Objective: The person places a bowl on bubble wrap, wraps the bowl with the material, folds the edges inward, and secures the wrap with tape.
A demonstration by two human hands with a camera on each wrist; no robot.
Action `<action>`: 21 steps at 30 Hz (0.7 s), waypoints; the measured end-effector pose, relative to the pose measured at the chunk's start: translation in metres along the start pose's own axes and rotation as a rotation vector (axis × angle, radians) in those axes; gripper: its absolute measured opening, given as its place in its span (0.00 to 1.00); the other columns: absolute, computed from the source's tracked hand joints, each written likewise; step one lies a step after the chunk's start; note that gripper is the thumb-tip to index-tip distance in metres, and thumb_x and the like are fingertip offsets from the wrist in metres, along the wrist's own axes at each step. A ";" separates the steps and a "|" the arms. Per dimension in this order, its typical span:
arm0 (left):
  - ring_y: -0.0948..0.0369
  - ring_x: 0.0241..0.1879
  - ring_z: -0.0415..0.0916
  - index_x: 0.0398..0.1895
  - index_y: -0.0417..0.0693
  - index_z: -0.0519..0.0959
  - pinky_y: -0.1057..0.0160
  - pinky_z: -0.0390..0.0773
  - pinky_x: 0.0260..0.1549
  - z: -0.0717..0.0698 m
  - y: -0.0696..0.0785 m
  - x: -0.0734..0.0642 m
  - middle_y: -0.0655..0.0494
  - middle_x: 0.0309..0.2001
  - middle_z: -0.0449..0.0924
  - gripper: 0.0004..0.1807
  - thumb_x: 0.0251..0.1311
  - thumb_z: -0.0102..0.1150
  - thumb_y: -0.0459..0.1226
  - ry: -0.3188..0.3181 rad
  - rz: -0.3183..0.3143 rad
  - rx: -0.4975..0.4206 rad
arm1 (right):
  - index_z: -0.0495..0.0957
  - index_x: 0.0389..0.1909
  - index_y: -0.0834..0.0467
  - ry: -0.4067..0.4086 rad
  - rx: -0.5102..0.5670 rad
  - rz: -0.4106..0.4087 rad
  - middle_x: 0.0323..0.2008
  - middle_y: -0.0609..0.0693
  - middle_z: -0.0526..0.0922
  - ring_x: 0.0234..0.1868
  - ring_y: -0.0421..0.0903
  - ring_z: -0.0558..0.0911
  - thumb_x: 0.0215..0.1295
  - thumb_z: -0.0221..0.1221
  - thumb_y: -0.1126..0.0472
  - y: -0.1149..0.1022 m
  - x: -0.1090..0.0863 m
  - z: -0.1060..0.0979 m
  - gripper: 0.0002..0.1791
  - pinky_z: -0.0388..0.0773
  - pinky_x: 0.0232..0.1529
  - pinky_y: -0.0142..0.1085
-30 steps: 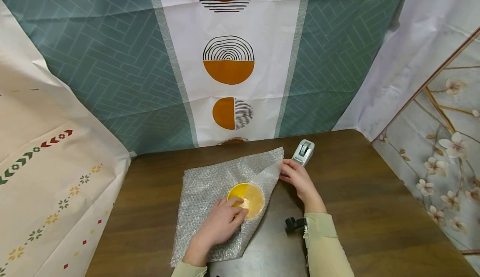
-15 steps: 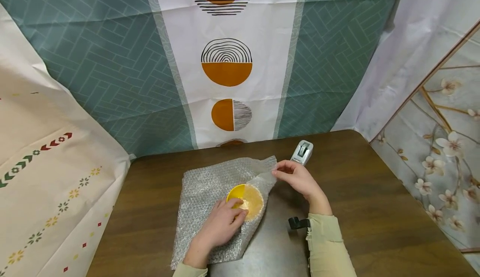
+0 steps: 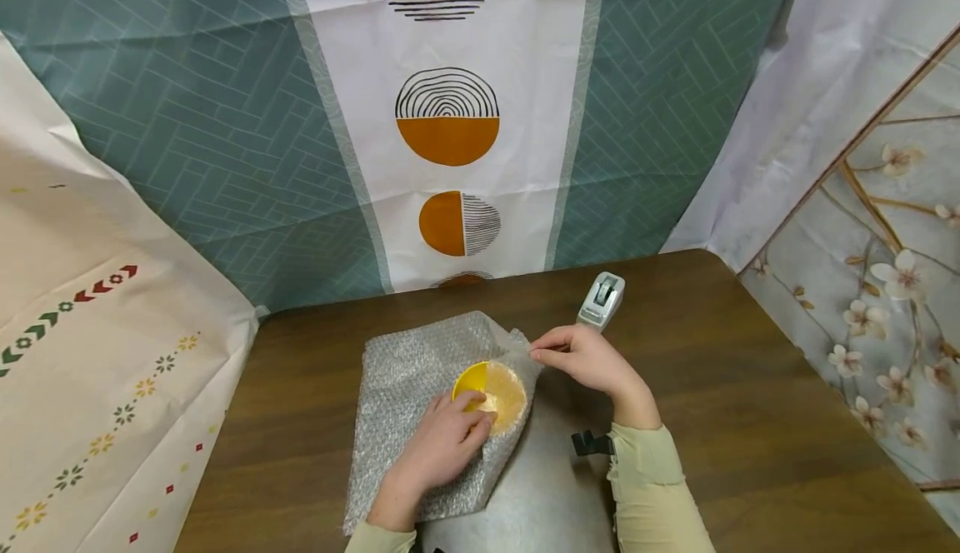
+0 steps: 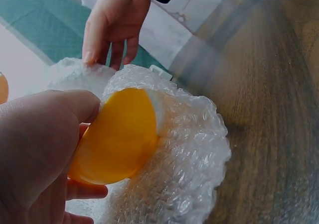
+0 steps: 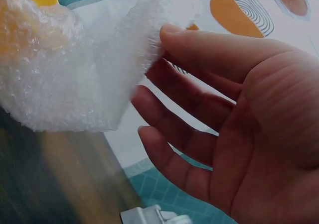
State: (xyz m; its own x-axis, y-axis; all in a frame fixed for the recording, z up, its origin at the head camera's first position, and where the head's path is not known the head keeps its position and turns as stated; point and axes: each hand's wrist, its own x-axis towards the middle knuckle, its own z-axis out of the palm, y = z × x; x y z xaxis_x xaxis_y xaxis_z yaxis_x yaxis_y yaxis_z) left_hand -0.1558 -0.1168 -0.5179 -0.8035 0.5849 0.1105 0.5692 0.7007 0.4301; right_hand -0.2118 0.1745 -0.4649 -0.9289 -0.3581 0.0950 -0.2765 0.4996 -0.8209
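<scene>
A small yellow bowl (image 3: 468, 380) lies on a sheet of clear bubble wrap (image 3: 397, 395), whose right side is folded over part of it. My left hand (image 3: 442, 445) holds the bowl at its near left, thumb and fingers at its rim. In the left wrist view the bowl (image 4: 119, 134) shows smooth and orange-yellow, wrap curving round its right side. My right hand (image 3: 588, 361) pinches the wrap's corner between thumb and forefinger at the bowl's far right. Seen from the right wrist, the wrap (image 5: 119, 64) rises to that thumb, the other fingers loosely bent.
A grey tape dispenser (image 3: 602, 299) stands on the brown wooden table (image 3: 720, 386), just beyond the right hand. A grey metallic patch (image 3: 547, 495) lies between the forearms. Patterned cloths (image 3: 480, 153) hang behind the table and at both sides.
My right hand has drawn the wrap's far right corner leftward and nearer, folding it toward the bowl. The left hand has stayed at the bowl.
</scene>
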 end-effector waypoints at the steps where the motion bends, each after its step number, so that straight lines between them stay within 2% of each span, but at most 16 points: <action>1: 0.46 0.63 0.76 0.54 0.52 0.91 0.34 0.66 0.68 0.000 0.000 0.000 0.50 0.64 0.81 0.21 0.84 0.47 0.46 0.001 -0.002 -0.004 | 0.92 0.48 0.56 -0.011 -0.009 -0.003 0.44 0.46 0.91 0.42 0.44 0.86 0.72 0.70 0.58 -0.001 0.001 0.000 0.10 0.85 0.47 0.40; 10: 0.45 0.65 0.75 0.57 0.53 0.90 0.32 0.64 0.69 -0.001 -0.001 -0.001 0.50 0.66 0.80 0.22 0.85 0.46 0.49 -0.015 -0.008 -0.016 | 0.93 0.45 0.54 -0.044 -0.036 -0.027 0.40 0.42 0.91 0.38 0.41 0.85 0.70 0.72 0.59 -0.012 0.003 0.008 0.07 0.84 0.42 0.37; 16: 0.42 0.68 0.73 0.59 0.53 0.89 0.29 0.61 0.70 0.001 -0.001 -0.001 0.49 0.68 0.78 0.24 0.84 0.46 0.54 -0.043 -0.022 -0.050 | 0.92 0.40 0.52 -0.105 -0.061 -0.070 0.33 0.37 0.89 0.34 0.38 0.82 0.69 0.73 0.60 -0.015 0.005 0.018 0.03 0.82 0.38 0.34; 21: 0.44 0.66 0.73 0.59 0.54 0.89 0.33 0.63 0.70 0.000 -0.003 0.001 0.50 0.67 0.79 0.25 0.84 0.46 0.55 -0.039 -0.012 -0.032 | 0.93 0.39 0.51 -0.125 -0.100 -0.094 0.33 0.35 0.88 0.33 0.37 0.81 0.68 0.73 0.60 -0.019 0.008 0.023 0.02 0.81 0.37 0.34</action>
State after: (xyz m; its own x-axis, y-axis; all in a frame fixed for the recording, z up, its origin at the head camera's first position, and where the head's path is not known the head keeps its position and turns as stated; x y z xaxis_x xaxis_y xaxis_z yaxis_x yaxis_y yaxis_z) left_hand -0.1578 -0.1185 -0.5187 -0.8024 0.5927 0.0702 0.5534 0.6948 0.4593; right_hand -0.2082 0.1442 -0.4610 -0.8618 -0.4987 0.0927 -0.3894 0.5332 -0.7511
